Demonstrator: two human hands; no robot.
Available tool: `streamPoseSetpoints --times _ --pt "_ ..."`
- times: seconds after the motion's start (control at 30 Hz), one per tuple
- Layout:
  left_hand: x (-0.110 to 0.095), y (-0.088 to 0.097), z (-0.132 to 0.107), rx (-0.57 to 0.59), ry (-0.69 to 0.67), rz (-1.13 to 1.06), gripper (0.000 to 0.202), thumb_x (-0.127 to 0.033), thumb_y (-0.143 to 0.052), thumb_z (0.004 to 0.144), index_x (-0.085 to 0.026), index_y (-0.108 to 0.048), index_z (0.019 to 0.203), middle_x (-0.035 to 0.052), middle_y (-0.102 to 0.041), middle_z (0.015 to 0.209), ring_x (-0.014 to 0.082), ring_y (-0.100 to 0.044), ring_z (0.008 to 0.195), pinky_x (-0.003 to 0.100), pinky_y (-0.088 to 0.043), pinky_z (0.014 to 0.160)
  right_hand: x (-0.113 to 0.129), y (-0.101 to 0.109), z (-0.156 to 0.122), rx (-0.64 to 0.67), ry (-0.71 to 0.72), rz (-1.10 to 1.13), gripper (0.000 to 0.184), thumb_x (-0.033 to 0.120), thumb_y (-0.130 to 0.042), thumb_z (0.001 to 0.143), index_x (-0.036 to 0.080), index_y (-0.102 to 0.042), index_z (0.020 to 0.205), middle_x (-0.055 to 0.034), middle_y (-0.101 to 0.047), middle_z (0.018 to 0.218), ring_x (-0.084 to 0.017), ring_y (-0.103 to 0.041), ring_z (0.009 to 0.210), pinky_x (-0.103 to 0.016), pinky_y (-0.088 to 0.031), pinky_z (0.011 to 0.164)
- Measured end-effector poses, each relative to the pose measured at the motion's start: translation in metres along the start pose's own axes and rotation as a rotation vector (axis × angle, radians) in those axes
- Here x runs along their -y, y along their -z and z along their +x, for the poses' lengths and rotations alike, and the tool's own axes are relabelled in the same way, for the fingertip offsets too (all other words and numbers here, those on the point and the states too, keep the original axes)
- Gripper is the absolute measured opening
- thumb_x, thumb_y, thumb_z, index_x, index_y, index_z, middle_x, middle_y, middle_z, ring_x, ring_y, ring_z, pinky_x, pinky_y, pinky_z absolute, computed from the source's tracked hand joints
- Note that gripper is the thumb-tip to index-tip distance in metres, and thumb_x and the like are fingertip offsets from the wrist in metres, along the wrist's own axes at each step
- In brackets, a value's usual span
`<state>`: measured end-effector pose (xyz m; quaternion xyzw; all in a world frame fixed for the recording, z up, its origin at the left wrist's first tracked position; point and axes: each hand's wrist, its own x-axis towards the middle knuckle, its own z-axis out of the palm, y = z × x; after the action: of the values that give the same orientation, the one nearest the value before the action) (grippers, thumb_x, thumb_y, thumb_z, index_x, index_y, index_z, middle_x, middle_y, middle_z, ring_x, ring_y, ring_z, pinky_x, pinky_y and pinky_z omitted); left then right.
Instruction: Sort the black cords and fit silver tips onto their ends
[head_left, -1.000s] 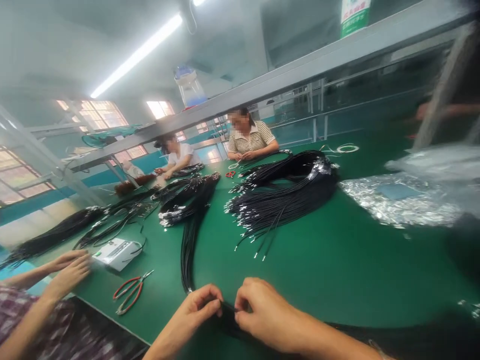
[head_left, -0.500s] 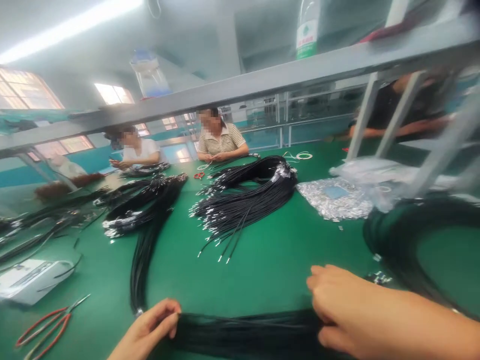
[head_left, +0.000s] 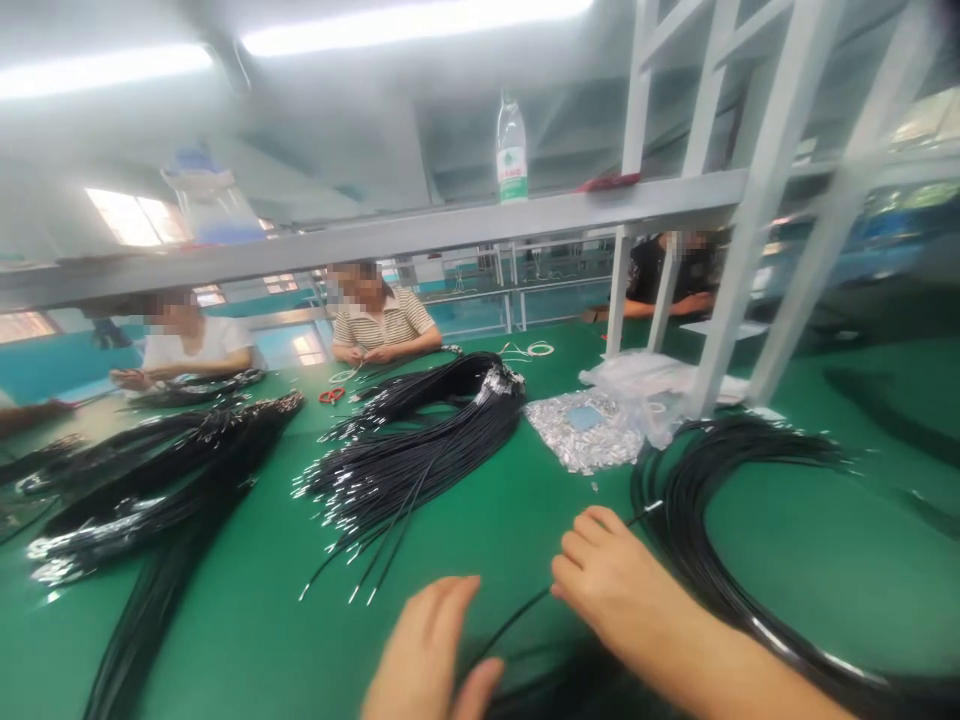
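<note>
One black cable (head_left: pixel 517 612) with a silver tip runs through my right hand (head_left: pixel 611 570), whose fingers are closed around it; the tip pokes out beyond the knuckles. To its left is my left hand (head_left: pixel 420 650), slightly blurred, with thumb and fingers apart and the cable's lower stretch passing close to the gap. Under my right wrist lies a dark bundle of cables (head_left: pixel 577 685), partly hidden and cut off by the lower edge. A larger looped cable bundle (head_left: pixel 690 510) curves round on the right side of the green table (head_left: pixel 262 640).
Several silver-tipped cable bundles (head_left: pixel 420 430) lie ahead and to the left. A clear bag of small silver parts (head_left: pixel 581 430) sits before the white shelf posts (head_left: pixel 720 350). A bottle (head_left: pixel 511 150) stands on the shelf. Several people (head_left: pixel 386 315) sit across the table.
The view has swung right. My right hand now grips a single cable where both hands were on a thick bundle. My left hand has come off the bundle and opened, closer to the right.
</note>
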<state>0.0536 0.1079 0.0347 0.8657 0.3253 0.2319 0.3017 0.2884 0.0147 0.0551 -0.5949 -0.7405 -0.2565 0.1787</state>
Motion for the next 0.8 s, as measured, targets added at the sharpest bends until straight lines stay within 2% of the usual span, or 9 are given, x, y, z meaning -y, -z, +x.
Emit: streamPoseSetpoints --times 0.07,0.13,0.2,0.27,0.33,0.43,0.5,0.63,0.8 --pt "-0.033 -0.037 0.032 0.077 0.009 -0.076 0.044 -0.033 -0.057 0.080 -0.025 -0.057 0.123 0.0121 -0.059 0.126 0.0318 -0.055 0.112 0.044 -0.043 0.097 0.002 -0.011 0.009 -0.070 0.030 -0.028 0.018 0.016 -0.064 0.080 0.018 -0.057 0.064 -0.0005 -0.055 0.062 -0.019 -0.052 0.066 -0.041 -0.041 0.088" --pt "-0.050 -0.060 0.058 0.139 0.056 -0.202 0.040 -0.030 -0.053 0.082 -0.020 -0.056 0.120 0.0126 -0.065 0.109 0.0272 -0.059 0.094 0.039 -0.046 0.085 0.000 -0.018 0.012 -0.173 0.030 -0.052 0.018 0.011 -0.055 0.083 0.016 -0.061 0.067 -0.0031 -0.058 0.066 -0.020 -0.055 0.070 -0.043 -0.037 0.099" --pt "-0.050 -0.068 0.077 0.152 0.081 -0.338 0.032 -0.037 -0.050 0.084 -0.018 -0.059 0.108 0.0077 -0.064 0.086 0.0214 -0.056 0.077 0.033 -0.045 0.073 -0.006 -0.021 0.008 -0.294 0.018 -0.057 0.024 0.008 -0.043 0.088 0.012 -0.066 0.079 -0.0097 -0.065 0.086 -0.023 -0.058 0.091 -0.044 -0.035 0.103" --pt "-0.039 -0.068 0.087 0.119 0.102 -0.428 0.036 -0.050 -0.046 0.085 -0.018 -0.060 0.096 0.0007 -0.052 0.067 0.0168 -0.047 0.065 0.028 -0.040 0.062 -0.017 -0.022 -0.002 -0.395 -0.035 -0.033 0.031 0.007 -0.035 0.092 0.011 -0.065 0.099 -0.0131 -0.063 0.107 -0.025 -0.054 0.109 -0.043 -0.037 0.101" --pt "-0.025 -0.067 0.093 0.068 0.150 -0.474 0.049 -0.062 -0.041 0.084 -0.018 -0.060 0.093 -0.0049 -0.036 0.057 0.0137 -0.036 0.056 0.025 -0.031 0.054 -0.035 -0.024 -0.013 -0.420 -0.236 0.017 0.030 0.012 -0.036 0.095 0.012 -0.062 0.108 -0.0124 -0.063 0.108 -0.024 -0.056 0.104 -0.039 -0.043 0.093" --pt "-0.008 -0.072 0.096 0.024 0.229 -0.511 0.062 -0.075 -0.038 0.079 -0.018 -0.058 0.093 -0.0074 -0.028 0.055 0.0120 -0.029 0.052 0.024 -0.023 0.050 -0.069 -0.036 -0.021 -0.111 -0.775 0.126 0.024 0.019 -0.040 0.095 0.014 -0.064 0.099 -0.0096 -0.065 0.097 -0.022 -0.060 0.087 -0.033 -0.044 0.078" --pt "-0.002 -0.081 0.096 0.020 0.240 -0.484 0.064 -0.078 -0.038 0.077 -0.018 -0.058 0.085 -0.0058 -0.035 0.055 0.0123 -0.031 0.052 0.025 -0.023 0.050 -0.090 -0.051 -0.018 0.167 -0.956 0.180 0.024 0.017 -0.041 0.093 0.015 -0.065 0.092 -0.0086 -0.067 0.092 -0.023 -0.062 0.083 -0.032 -0.042 0.071" --pt "0.001 -0.092 0.093 0.034 0.221 -0.427 0.061 -0.075 -0.035 0.081 -0.019 -0.058 0.078 -0.0036 -0.041 0.054 0.0136 -0.036 0.054 0.026 -0.028 0.054 -0.105 -0.086 -0.005 0.313 -1.000 0.199 0.022 0.014 -0.046 0.088 0.014 -0.065 0.077 -0.0113 -0.068 0.079 -0.026 -0.064 0.079 -0.031 -0.038 0.064" --pt "-0.001 -0.093 0.090 0.020 0.217 -0.496 0.060 -0.075 -0.036 0.080 -0.020 -0.058 0.083 -0.0063 -0.032 0.051 0.0129 -0.030 0.051 0.025 -0.025 0.050 -0.093 -0.103 0.003 0.270 -1.024 0.237 0.015 0.008 -0.048 0.084 0.011 -0.060 0.076 -0.0170 -0.063 0.085 -0.029 -0.062 0.082 -0.034 -0.038 0.068"
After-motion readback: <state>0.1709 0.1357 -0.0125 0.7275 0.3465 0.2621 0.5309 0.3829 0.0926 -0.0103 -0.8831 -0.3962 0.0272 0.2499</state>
